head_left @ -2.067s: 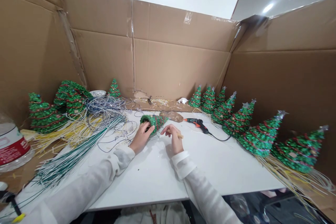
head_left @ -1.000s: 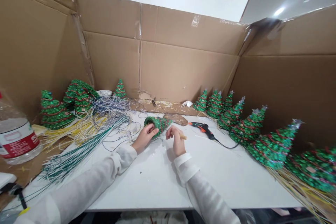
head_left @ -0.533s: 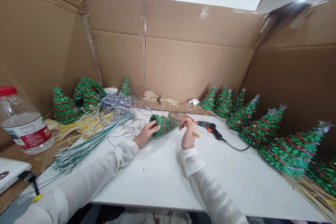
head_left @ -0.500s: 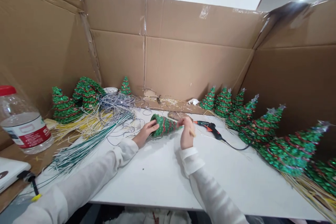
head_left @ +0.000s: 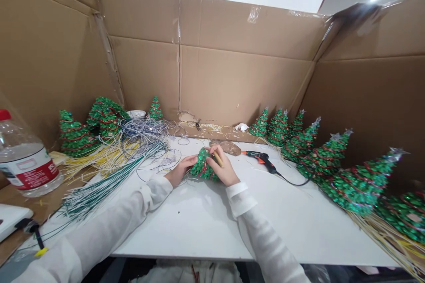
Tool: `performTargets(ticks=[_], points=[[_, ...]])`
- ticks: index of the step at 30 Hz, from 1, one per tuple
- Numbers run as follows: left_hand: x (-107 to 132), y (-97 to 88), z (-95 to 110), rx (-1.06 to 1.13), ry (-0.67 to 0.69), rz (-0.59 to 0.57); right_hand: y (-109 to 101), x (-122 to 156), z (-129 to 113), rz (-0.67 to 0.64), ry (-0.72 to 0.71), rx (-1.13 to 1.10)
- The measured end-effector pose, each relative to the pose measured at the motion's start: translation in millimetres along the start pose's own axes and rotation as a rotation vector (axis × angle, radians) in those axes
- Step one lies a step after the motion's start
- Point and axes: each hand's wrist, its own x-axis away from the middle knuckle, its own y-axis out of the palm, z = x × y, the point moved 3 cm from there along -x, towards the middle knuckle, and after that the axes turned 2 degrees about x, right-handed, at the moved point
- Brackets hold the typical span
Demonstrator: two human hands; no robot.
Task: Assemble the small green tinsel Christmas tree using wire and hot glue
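Observation:
A small cone-shaped tree (head_left: 203,169) covered in green sequins with red strands sits low between my hands, just above the white table (head_left: 186,234). My left hand (head_left: 181,170) grips its left side. My right hand (head_left: 224,167) presses on its right side and pinches a short wooden stick (head_left: 218,158) in its fingers. Just past my right hand lies a black and orange hot glue gun (head_left: 260,158), with its black cord (head_left: 294,182) trailing right. A brown wrapped lump (head_left: 226,147) lies behind the tree.
Several finished sequin trees (head_left: 360,189) line the right side, and others (head_left: 78,139) stand at the left. Bundles of green, yellow and white wires (head_left: 106,188) spread left of my hands. A plastic bottle (head_left: 25,163) stands far left. Cardboard walls (head_left: 239,53) surround the table.
The tree has swung from lying with its tip to the right to a more upright position between my hands. My right hand has moved left onto it, still with the stick.

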Motion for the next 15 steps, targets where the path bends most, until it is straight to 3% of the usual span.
performTargets(ticks=[15], points=[[0.4, 2.5, 3.0, -0.03, -0.021, 0.0, 0.6, -0.1, 1.5, -0.07, 0.004, 0.007]])
